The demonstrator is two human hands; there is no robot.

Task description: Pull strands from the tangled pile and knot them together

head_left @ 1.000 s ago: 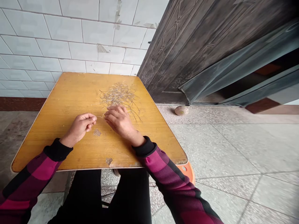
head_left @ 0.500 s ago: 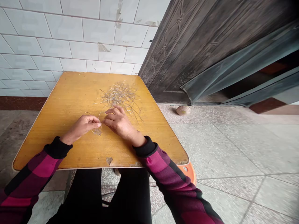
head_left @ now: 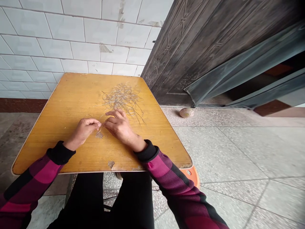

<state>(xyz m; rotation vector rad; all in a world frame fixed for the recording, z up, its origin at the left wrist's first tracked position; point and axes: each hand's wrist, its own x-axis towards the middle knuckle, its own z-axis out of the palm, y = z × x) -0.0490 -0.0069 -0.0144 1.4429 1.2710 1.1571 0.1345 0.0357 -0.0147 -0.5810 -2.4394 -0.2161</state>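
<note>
My left hand (head_left: 84,130) is closed in a pinch on a thin pale wire (head_left: 99,129), which bends in a small loop below the fingertips. My right hand (head_left: 119,125) meets it from the right, thumb and forefinger pinched on the same wire, its other fingers partly curled. Both hands are just above the wooden table top (head_left: 71,92). Beyond my right hand lies a loose tangle of thin wires (head_left: 122,97), some silvery and some dark. The exact grip points between the fingertips are too small to make out.
A white tiled wall (head_left: 73,47) stands behind the table. To the right are a dark carved door (head_left: 171,54) and a greenish curtain (head_left: 228,79). A round, ball-like object (head_left: 186,112) rests on the floor. An orange stool (head_left: 194,175) shows under the table's right corner.
The wire's arc between my hands has become smaller and flatter. My left hand has shifted slightly, and my right hand has moved a little to the left.
</note>
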